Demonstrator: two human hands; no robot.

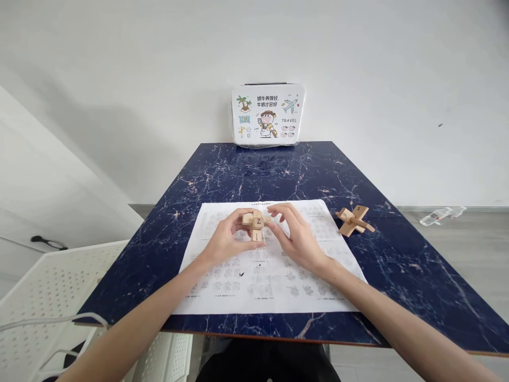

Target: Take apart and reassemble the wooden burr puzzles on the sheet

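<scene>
A wooden burr puzzle (257,222) of interlocking blocks, marked 2 and 1, is held up over the printed sheet (222,305). My left hand (226,237) grips it from the left, thumb below and fingers curled behind. At the puzzle's right end, my right hand (297,236) has its thumb and index finger around a short protruding piece; its other fingers are bent. A second wooden burr puzzle (355,221), with crossed bars and a 2 on it, lies right of the sheet. Small diagrams cover the paper, partly hidden by my hands and forearms.
The blue marbled table (254,180) reaches the wall. A white printed case (267,114) in clear wrapping stands at its far edge. White perforated racks (24,297) and a cable (51,320) are at the left. A plastic bottle (437,215) lies on the floor at right.
</scene>
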